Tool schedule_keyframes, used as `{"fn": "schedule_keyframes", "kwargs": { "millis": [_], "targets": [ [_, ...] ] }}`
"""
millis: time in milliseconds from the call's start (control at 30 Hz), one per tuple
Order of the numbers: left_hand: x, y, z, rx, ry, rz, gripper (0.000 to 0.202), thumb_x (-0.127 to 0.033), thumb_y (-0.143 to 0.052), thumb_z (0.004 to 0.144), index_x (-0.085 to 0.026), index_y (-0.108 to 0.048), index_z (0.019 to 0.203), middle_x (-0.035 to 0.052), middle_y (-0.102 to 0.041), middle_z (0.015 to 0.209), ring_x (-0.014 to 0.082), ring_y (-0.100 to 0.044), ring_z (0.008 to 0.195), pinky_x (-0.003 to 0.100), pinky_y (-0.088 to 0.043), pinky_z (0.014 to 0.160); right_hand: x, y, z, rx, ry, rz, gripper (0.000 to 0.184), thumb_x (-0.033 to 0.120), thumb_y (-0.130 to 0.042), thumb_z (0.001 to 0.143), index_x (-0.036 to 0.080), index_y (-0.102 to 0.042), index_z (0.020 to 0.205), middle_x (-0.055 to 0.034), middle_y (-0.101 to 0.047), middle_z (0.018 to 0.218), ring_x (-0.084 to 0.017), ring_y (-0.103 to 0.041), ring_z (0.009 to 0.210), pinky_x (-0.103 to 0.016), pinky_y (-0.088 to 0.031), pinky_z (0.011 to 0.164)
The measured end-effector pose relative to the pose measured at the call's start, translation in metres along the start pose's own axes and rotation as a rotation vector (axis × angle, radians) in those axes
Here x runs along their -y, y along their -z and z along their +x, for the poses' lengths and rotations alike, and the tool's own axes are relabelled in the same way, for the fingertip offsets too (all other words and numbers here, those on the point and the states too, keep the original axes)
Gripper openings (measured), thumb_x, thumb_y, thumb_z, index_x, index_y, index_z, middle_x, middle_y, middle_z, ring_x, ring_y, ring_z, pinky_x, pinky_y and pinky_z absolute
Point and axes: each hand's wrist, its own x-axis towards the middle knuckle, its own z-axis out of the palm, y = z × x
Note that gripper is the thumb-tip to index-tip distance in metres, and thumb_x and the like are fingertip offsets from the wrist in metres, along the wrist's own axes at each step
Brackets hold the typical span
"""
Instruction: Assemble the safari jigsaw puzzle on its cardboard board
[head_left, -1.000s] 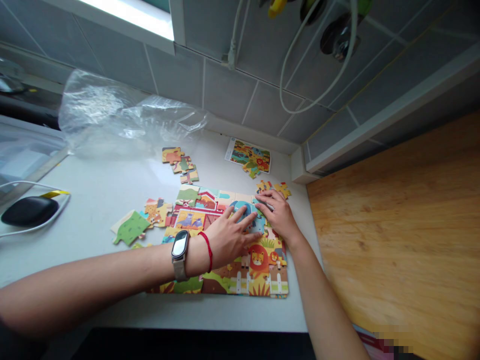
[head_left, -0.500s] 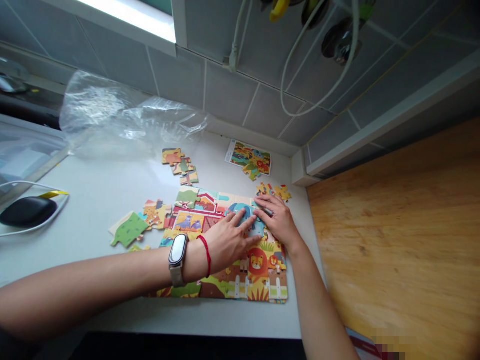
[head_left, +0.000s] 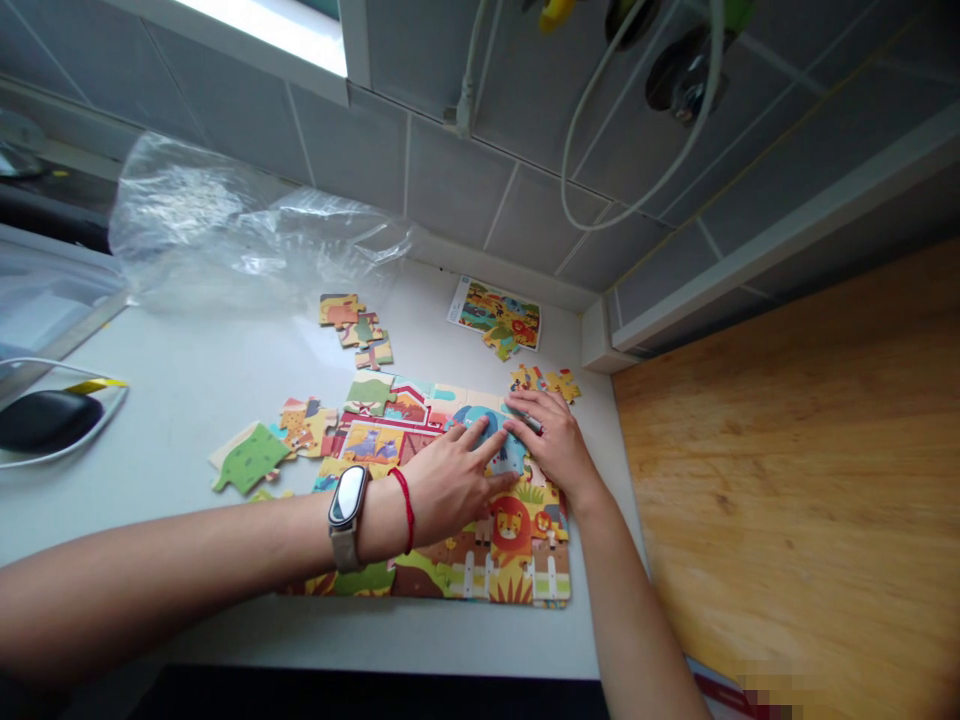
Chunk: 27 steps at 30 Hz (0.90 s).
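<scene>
- Two bare hands, the left hand (head_left: pixel 450 485) and the right hand (head_left: pixel 555 440), meet over a partly joined, brightly coloured cardboard animal puzzle (head_left: pixel 469 555) lying flat on a white tabletop (head_left: pixel 150 400).
- Little has changed over the last second: both hands have stayed at the same part of the puzzle, and the loose pieces have not moved; only the view has drifted slightly. I read that as steadying and fitting rather than fetching.
- Left fingers are spread, palm down, across the blue elephant picture (head_left: pixel 471 414).
- Right fingers are bent close together at the puzzle's upper right edge, near the left fingertips. A thin grey edge shows among them; whether they pinch a piece, I cannot tell.
- Several pieces remain apart: a large green piece (head_left: pixel 251 458) and spotted-animal pieces (head_left: pixel 307 427) to the left, a tan-and-green cluster (head_left: pixel 362 330) beyond, and yellow-and-orange pieces (head_left: pixel 546 382) just beyond the right hand. So the joining looks unfinished.
- A small printed picture card (head_left: pixel 496 303) lies farther back, a green-and-yellow piece (head_left: pixel 501 342) over its near edge.
</scene>
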Motion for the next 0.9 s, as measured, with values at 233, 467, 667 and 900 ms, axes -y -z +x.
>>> {"fn": "schedule_keyframes", "kwargs": {
  "millis": [233,467,667,900],
  "targets": [
    [0.000,0.002,0.001,-0.008,0.005,0.019,0.055,-0.053,-0.074,0.094,-0.036,-0.062,0.146,0.0176,-0.051,0.157,0.0474,-0.050,0.141,0.063,-0.052,0.104,-0.007,0.016,-0.003,-0.412,-0.103,0.103,0.021,0.040,-0.067,0.099,0.023,-0.080,0.099,-0.0098,-0.077,0.105,-0.026,-0.073,0.102,-0.043,-0.058,0.097],
    [0.024,0.025,0.009,-0.035,-0.060,-0.061,0.042,-0.043,-0.075,0.095,-0.029,-0.071,0.134,0.0148,-0.064,0.139,0.0327,-0.071,0.113,0.044,-0.061,0.091,-0.026,0.021,-0.007,-0.653,-0.340,0.221,0.037,0.054,-0.067,0.093,0.018,-0.076,0.090,-0.0117,-0.079,0.094,-0.026,-0.075,0.088,-0.037,-0.061,0.081],
    [0.073,0.043,0.066,-0.023,0.008,-0.068,0.042,-0.019,-0.062,0.098,-0.027,-0.068,0.139,0.0094,-0.071,0.136,0.0264,-0.073,0.112,0.038,-0.059,0.094,-0.033,0.013,-0.006,-0.674,-0.405,0.248,0.042,0.059,-0.064,0.091,0.019,-0.075,0.091,-0.0115,-0.080,0.089,-0.026,-0.075,0.082,-0.037,-0.061,0.076],
    [0.094,0.041,0.133,0.162,-0.107,0.061,0.068,-0.018,-0.067,0.092,-0.027,-0.050,0.157,0.0109,-0.048,0.165,0.0313,-0.053,0.146,0.044,-0.046,0.115,-0.038,0.012,-0.006,-0.664,-0.400,0.283,0.038,0.057,-0.067,0.087,0.020,-0.076,0.089,-0.0107,-0.082,0.088,-0.027,-0.075,0.080,-0.036,-0.060,0.073]
  ]
}}
